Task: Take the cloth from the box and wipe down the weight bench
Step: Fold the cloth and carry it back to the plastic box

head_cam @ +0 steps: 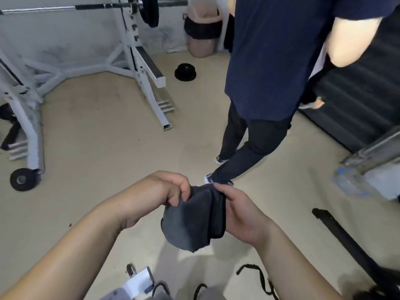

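Cloth (193,217), dark grey and bunched, hangs in mid-air between both hands low in the view, at about six o'clock from the frame's middle, above the bare floor (104,131). The left hand (161,188) is curled, its fingertips pinching the upper left edge of the fabric at roughly ten o'clock of the bundle. The right hand (240,213) sits at three o'clock of it, fingers pressed along the hemmed side with the thumb on top, so the fabric is clamped there rather than draped loosely. Held this way, by two edges with the middle sagging, the cloth looks to be in the course of being opened or refolded into a pad for wiping; that is a judgement, not something shown.

No box can be made out with certainty; the white item (138,282) at the bottom edge, near six o'clock, is too cut off to name. Since the cloth is already out and in hand, the first part of the task seems done and the wiping not yet begun.

A white rack (138,61) with a loaded barbell (91,6) stands at eleven o'clock, well apart. A dark padded surface (359,105) at two o'clock may be the bench, but I cannot tell. Another person (270,72) in a navy shirt stands at one o'clock, just beyond the hands.
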Demonstrator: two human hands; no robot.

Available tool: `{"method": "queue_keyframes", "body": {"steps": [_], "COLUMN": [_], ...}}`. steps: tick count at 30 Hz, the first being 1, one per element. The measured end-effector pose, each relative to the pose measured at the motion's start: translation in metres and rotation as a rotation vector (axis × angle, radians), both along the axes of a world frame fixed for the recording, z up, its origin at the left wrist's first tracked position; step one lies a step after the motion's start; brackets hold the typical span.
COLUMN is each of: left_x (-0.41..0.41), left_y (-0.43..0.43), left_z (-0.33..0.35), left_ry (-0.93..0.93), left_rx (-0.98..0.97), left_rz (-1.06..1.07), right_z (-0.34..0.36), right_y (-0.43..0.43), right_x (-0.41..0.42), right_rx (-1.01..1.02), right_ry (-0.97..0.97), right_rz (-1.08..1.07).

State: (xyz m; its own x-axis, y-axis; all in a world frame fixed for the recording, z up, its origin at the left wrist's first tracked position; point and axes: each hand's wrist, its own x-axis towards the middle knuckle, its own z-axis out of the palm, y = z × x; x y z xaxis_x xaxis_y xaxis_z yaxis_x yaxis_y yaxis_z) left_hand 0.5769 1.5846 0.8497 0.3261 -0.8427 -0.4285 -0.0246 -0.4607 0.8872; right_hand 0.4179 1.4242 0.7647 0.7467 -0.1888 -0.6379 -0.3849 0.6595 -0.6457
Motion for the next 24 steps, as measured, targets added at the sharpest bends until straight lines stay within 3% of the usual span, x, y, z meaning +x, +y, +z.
{"method": "queue_keyframes", "body": {"steps": [6, 11, 17, 24], "left_x": [-0.032, -0.096, -0.138, -0.138], "left_y": [-0.134, -0.232, -0.312, -0.404], "left_z": [-0.029, -0.017, -0.011, 0.000], "left_ry": [-0.035, -0.075, -0.033, 0.012], "left_rx": [0.087, 0.021, -0.027, -0.015], "left_rz": [-0.423, -0.511, -0.588, -0.867], "right_z": [-0.005, -0.010, 0.000, 0.005], "right_y": [-0.060, -0.123, -0.164, -0.228], "right_x": [-0.077, -0.147, -0.190, -0.190], "right_rx": [-0.083, -0.190, -0.233, -0.170], "right_ry": [0.036, 0.036, 0.028, -0.036], "right_rz": [-0.412, -0.649, -0.714, -0.814]}}
